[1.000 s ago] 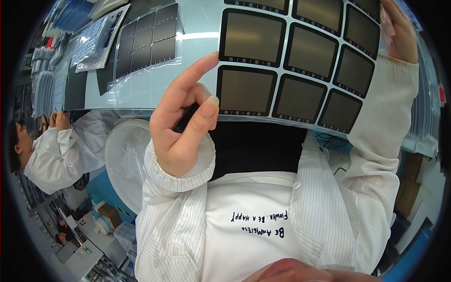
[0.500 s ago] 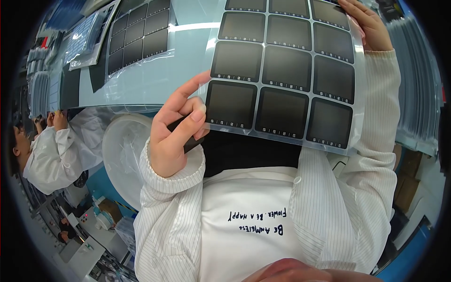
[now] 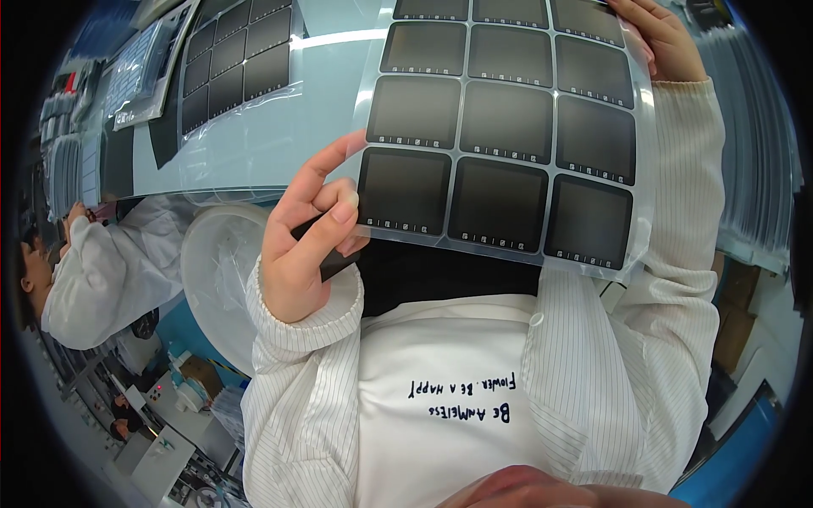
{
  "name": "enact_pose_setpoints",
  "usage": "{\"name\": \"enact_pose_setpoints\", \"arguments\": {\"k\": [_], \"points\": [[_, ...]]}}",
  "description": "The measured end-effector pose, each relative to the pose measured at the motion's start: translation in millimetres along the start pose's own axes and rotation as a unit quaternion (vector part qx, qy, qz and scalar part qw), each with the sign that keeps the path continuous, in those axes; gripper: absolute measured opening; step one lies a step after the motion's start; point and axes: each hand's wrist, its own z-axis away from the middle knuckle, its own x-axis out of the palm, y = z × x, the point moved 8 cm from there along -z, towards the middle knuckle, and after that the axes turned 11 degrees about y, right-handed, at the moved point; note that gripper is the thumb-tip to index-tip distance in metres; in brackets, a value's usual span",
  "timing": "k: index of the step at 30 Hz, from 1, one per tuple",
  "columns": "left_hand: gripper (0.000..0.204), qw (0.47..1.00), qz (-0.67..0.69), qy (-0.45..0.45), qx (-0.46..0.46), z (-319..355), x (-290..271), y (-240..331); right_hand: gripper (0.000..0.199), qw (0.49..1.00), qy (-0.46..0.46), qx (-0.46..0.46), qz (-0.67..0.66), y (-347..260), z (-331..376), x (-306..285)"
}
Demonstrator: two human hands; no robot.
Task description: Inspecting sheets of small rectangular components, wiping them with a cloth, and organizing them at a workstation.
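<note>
A clear plastic sheet (image 3: 508, 135) carrying a grid of several dark square panels is held up in front of me, over the pale blue table (image 3: 322, 110). My left hand (image 3: 309, 233) pinches its lower left corner, thumb on the front face, fingers curled behind. My right hand (image 3: 665, 38) grips the sheet's upper right edge. Both arms wear white striped sleeves.
A second sheet of dark square panels (image 3: 229, 63) lies on the table at the upper left, with more sheets stacked beyond it. Another person in a white coat (image 3: 102, 271) works at the left. A white round stool (image 3: 220, 279) stands beside my left arm.
The sheet has swung closer and squarer to the camera, filling more of the view. My left hand shifted along its lower left corner; my right hand rose toward the top edge.
</note>
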Motion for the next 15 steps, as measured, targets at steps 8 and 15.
{"name": "enact_pose_setpoints", "arguments": {"k": [8, 15], "points": [[0.063, 1.000, 0.020, -0.008, 0.000, -1.1, -0.2, -2.4, 0.016, 1.000, 0.017, 0.010, -0.011, 2.5, 0.0, -5.7], [0.063, 1.000, 0.015, -0.003, 0.006, -0.6, -1.7, 0.2, 0.016, 1.000, 0.013, 0.003, 0.004, -0.4, -1.8, -4.6]]}}
